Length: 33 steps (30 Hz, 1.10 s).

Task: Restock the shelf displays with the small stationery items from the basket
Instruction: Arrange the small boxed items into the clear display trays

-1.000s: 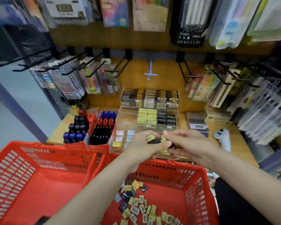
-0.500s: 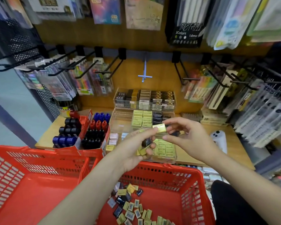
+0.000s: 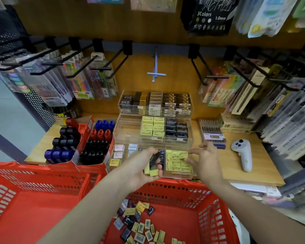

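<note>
Left hand (image 3: 144, 166) at centre, cupped palm-up over the near rim of the red basket (image 3: 167, 187), fingers curled round a small stock of erasers (image 3: 152, 164): one black piece on top, yellow ones beneath. Right hand (image 3: 203, 160) at about 3 o'clock of the left, thumb and forefinger pinching the corner of a yellow eraser (image 3: 183, 154) that sits at the top of the yellow row in the front tier of the clear display tray (image 3: 176, 176). More loose erasers (image 3: 139, 224) lie on the basket floor at 6 o'clock. To place well, I judge: drop the piece flat and label-up, square with its neighbours, nudge it against the divider, then release; keep the left hand level so the stock does not spill, and send black pieces to the black column at 9 o'clock of the yellow one. A white controller (image 3: 242, 152) rests on the shelf at 3 o'clock. Against the frame half a second back: the yellow piece was held up between both hands above the tray; it is now down at the row, and the left hand has drawn nearer the basket.
</note>
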Available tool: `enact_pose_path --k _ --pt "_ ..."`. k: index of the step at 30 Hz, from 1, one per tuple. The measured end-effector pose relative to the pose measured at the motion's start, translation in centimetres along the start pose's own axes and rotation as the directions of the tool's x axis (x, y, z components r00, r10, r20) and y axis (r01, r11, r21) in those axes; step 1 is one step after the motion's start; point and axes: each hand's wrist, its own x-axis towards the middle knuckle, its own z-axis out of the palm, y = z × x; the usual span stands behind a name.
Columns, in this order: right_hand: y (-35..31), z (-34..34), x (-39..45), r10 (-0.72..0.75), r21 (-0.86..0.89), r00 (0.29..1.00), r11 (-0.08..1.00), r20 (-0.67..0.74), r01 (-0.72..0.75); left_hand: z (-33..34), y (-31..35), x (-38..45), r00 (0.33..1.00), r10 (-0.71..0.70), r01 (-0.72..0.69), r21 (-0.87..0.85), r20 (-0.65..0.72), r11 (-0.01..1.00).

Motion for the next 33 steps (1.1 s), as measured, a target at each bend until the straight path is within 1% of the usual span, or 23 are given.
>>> enact_pose_path --k 3,6,8,12,15,17,20,21,22,23,24,25,26,27,28,29,30,31,33 --pt "-0.1 2.1 0.2 0.012 0.014 0.997 1.0 -0.075 -0.011 -0.1 -1.0 0.8 1.0 0.001 -0.002 0.081 0.011 0.997" --pt "-0.5 3.6 0.3 0.038 0.025 0.99 0.999 -0.136 -0.035 0.3 -1.7 1.4 1.0 -0.007 0.007 0.098 -0.004 0.995" --pt "-0.6 4.2 0.4 0.082 0.047 0.985 0.996 -0.15 -0.075 0.6 -1.9 1.7 1.0 -0.02 0.02 0.104 0.002 0.994" --pt "-1.0 5.0 1.2 0.168 0.059 0.979 0.985 -0.112 -0.162 1.0 -2.1 2.0 0.998 -0.026 0.019 0.125 0.055 0.992" --pt "-1.8 4.6 1.6 0.237 0.112 0.968 0.967 -0.077 -0.228 1.2 -2.2 1.9 0.997 -0.021 0.01 0.138 0.073 0.99" --pt "-1.7 3.8 1.2 0.243 0.152 0.969 0.96 -0.046 -0.233 1.0 -2.3 2.1 0.997 -0.02 0.009 0.154 0.068 0.988" --pt "-0.5 1.4 -0.2 0.204 0.276 0.976 0.945 -0.069 -0.178 0.6 -2.2 1.9 0.997 -0.043 0.033 0.148 0.06 0.988" --pt "-0.2 0.3 -0.7 0.221 0.322 0.973 0.927 -0.059 -0.191 0.6 -2.2 1.8 0.997 -0.052 0.044 0.137 0.054 0.99" --pt "-0.1 -0.8 -1.0 0.281 0.382 0.959 0.888 -0.018 -0.254 0.6 -2.1 1.5 0.998 -0.057 0.051 0.129 0.042 0.99" --pt "-0.4 -1.9 -1.3 0.373 0.469 0.926 0.81 0.049 -0.351 0.7 -2.0 1.3 0.998 -0.054 0.05 0.132 0.027 0.99" --pt "-0.8 -3.0 -1.5 0.471 0.597 0.869 0.657 0.15 -0.459 0.8 -2.0 1.1 0.999 -0.042 0.039 0.149 0.017 0.988" --pt "-1.6 -3.9 -1.7 0.528 0.727 0.794 0.411 0.302 -0.55 0.9 -2.1 0.8 1.0 -0.025 0.022 0.17 0.019 0.985" --pt "-2.7 -4.8 -2.0 0.504 0.794 0.726 0.123 0.467 -0.596 1.0 -2.2 0.4 0.999 -0.009 0.003 0.185 0.031 0.983" --pt "-3.7 -5.7 -2.4 0.432 0.788 0.685 -0.112 0.587 -0.605 1.1 -2.3 0.1 0.999 0.004 -0.013 0.192 0.049 0.981" --pt "-4.6 -6.5 -2.8 0.344 0.749 0.666 -0.276 0.662 -0.602 1.2 -2.5 -0.3 0.997 0.016 -0.029 0.195 0.069 0.98" --pt "-5.5 -7.1 -3.2 0.258 0.705 0.664 -0.385 0.702 -0.595 1.3 -2.6 -0.7 0.996 0.028 -0.045 0.196 0.09 0.98" --pt "-6.3 -7.6 -3.5 0.196 0.671 0.668 -0.45 0.718 -0.589 1.3 -2.7 -1.1 0.992 0.041 -0.063 0.193 0.116 0.979" --pt "-7.0 -8.1 -3.8 0.164 0.648 0.668 -0.49 0.726 -0.583 1.2 -2.8 -1.5 0.988 0.055 -0.081 0.184 0.144 0.98" --pt "-8.3 -8.5 -4.1 0.15 0.616 0.655 -0.542 0.74 -0.572 0.9 -3.1 -2.0 0.977 0.099 -0.131 0.166 0.187 0.977"
